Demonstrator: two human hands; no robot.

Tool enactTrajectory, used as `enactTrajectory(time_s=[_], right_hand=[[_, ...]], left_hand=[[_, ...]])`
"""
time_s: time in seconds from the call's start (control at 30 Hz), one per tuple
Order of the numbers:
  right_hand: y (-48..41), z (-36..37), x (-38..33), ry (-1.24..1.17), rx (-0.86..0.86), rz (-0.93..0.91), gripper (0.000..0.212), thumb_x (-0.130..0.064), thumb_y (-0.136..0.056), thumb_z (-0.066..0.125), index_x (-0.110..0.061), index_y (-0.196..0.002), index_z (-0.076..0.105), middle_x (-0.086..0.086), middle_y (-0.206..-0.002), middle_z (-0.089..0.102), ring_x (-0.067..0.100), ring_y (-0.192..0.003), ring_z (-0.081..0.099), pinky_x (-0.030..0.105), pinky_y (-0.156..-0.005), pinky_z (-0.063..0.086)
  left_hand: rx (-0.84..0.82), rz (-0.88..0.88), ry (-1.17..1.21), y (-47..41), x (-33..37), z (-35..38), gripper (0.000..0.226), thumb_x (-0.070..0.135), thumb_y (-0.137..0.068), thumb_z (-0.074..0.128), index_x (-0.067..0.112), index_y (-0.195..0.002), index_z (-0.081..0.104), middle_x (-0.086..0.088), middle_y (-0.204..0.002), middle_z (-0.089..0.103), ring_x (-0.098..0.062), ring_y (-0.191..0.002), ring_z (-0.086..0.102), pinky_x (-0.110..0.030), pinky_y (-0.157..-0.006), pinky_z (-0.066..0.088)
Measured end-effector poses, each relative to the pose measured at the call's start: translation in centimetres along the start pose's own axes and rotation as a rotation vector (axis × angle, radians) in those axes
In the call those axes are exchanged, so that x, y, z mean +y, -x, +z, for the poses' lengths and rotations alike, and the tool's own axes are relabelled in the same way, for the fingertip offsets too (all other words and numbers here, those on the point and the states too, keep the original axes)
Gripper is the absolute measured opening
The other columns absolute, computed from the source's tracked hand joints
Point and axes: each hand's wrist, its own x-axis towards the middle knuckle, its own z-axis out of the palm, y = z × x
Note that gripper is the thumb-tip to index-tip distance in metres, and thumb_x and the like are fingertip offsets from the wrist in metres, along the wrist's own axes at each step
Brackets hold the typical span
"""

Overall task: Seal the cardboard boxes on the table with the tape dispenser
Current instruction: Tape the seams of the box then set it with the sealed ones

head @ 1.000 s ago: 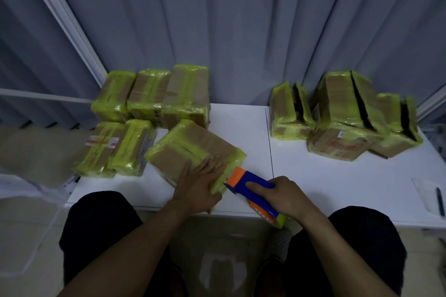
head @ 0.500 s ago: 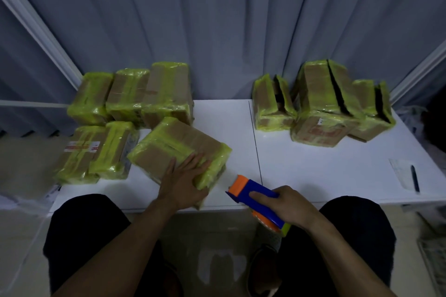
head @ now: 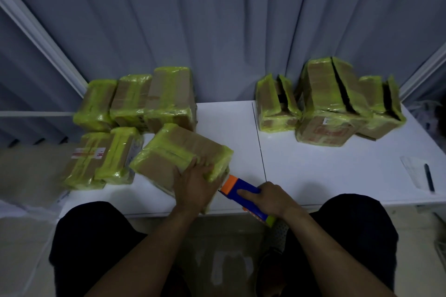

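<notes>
Cardboard box (head: 178,159), brown w/ yellow-green tape on its edges, lies askew at front-left of table (head: 313,171), head view. I see left hand (head: 195,185) pressing its near corner, fingers (head: 201,169) straight, close together. Right hand (head: 272,196) is curled round blue-orange tape dispenser (head: 241,190), orange end just beside box.

You have a grey pleated curtain (head: 217,31) hanging at the back, and at your far right a dark pen (head: 429,177) lying on a white paper slip (head: 413,170).
</notes>
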Motion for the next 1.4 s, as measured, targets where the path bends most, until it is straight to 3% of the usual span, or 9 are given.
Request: enactTrajectory(time_s=[0.07,0.23,0.37,0.5,0.83,1.03,1.1,1.2,1.4], right_hand=[[-0.3,0.4,0.0,-0.02,0.004,-0.015,0.066,-0.078,-0.087,0.054,-0.015,-0.098,0.066,-0.002,-0.081,0.068,0.011,-0.07,0.068,0.02,-0.064,0.048],[-1.5,1.0,-0.6,-0.002,0.029,-0.04,0.064,-0.077,-0.089,0.052,-0.016,-0.097,0.066,-0.003,-0.079,0.067,0.013,-0.073,0.069,0.022,-0.067,0.05],[-2.7,0.8,-1.0,0.009,0.012,-0.064,0.068,-0.079,-0.088,0.052,-0.014,-0.097,0.069,0.002,-0.086,0.073,0.015,-0.074,0.07,0.025,-0.07,0.054],[-3.6,0.4,-1.1,0.015,0.002,-0.077,0.07,-0.08,-0.086,0.053,-0.014,-0.099,0.07,0.004,-0.09,0.075,0.016,-0.076,0.072,0.031,-0.077,0.058],[-2.8,1.0,-2.4,0.165,0.155,-0.032,0.068,-0.084,-0.085,0.048,-0.018,-0.083,0.063,0.0,-0.082,0.068,0.017,-0.072,0.067,0.035,-0.074,0.059],[-0.7,2.1,-3.5,0.393,0.309,-0.06,0.055,-0.071,-0.095,0.046,-0.017,-0.096,0.058,0.002,-0.098,0.067,0.02,-0.08,0.062,0.03,-0.069,0.045],[-0.5,2.5,-3.2,0.3,0.296,0.004,0.058,-0.074,-0.094,0.045,-0.017,-0.091,0.057,0.003,-0.096,0.067,0.021,-0.079,0.063,0.031,-0.067,0.047],[0.0,1.4,-2.1,0.144,0.3,0.049,0.065,-0.078,-0.092,0.044,-0.016,-0.08,0.058,0.002,-0.083,0.064,0.021,-0.072,0.064,0.032,-0.065,0.05],[3.7,-1.1,0.2,-0.183,0.35,-0.05,0.056,-0.061,-0.094,0.061,-0.013,-0.064,0.055,0.0,-0.059,0.059,0.014,-0.056,0.058,0.027,-0.054,0.038]], left_hand=[[0.034,-0.012,-0.01,-0.1,-0.3,0.4,0.058,0.083,-0.081,0.039,0.038,-0.1,0.07,0.012,-0.103,0.07,-0.013,-0.108,0.059,-0.058,-0.11,0.033],[0.001,-0.008,0.018,-0.4,-1.1,0.8,0.04,0.07,-0.084,0.051,0.043,-0.108,0.067,0.013,-0.115,0.068,-0.015,-0.118,0.057,-0.058,-0.111,0.033],[-0.074,-0.054,-0.013,-0.3,-1.2,-0.3,0.041,0.066,-0.094,0.044,0.042,-0.119,0.066,0.023,-0.142,0.048,-0.002,-0.141,0.033,-0.043,-0.124,0.004],[-0.161,-0.065,0.029,-0.7,-1.5,-0.7,0.033,0.043,-0.105,0.031,0.05,-0.12,0.06,0.025,-0.148,0.041,0.001,-0.144,0.025,-0.039,-0.123,-0.003],[-0.202,-0.011,-0.058,-0.9,-1.4,-0.5,0.053,0.049,-0.098,0.019,0.04,-0.126,0.064,0.025,-0.153,0.031,-0.001,-0.147,0.017,-0.046,-0.122,-0.007],[-0.188,-0.033,-0.055,-0.6,-0.7,-1.2,0.049,0.057,-0.099,0.027,0.04,-0.129,0.061,0.023,-0.153,0.035,-0.003,-0.148,0.02,-0.047,-0.122,-0.005],[-0.215,0.004,-0.049,-0.4,-0.5,-1.8,0.044,0.06,-0.098,0.039,0.043,-0.135,0.055,0.021,-0.155,0.029,-0.004,-0.149,0.015,-0.049,-0.121,-0.008],[-0.24,0.067,-0.204,0.9,-1.2,-2.3,0.069,0.075,-0.084,0.045,0.044,-0.145,0.041,0.019,-0.16,0.013,-0.011,-0.151,0.004,-0.054,-0.118,-0.011],[-0.19,-0.015,-0.357,3.6,-1.7,-2.1,0.074,0.043,-0.089,0.064,0.035,-0.153,0.028,0.006,-0.164,0.013,-0.025,-0.15,0.009,-0.068,-0.113,0.002]])
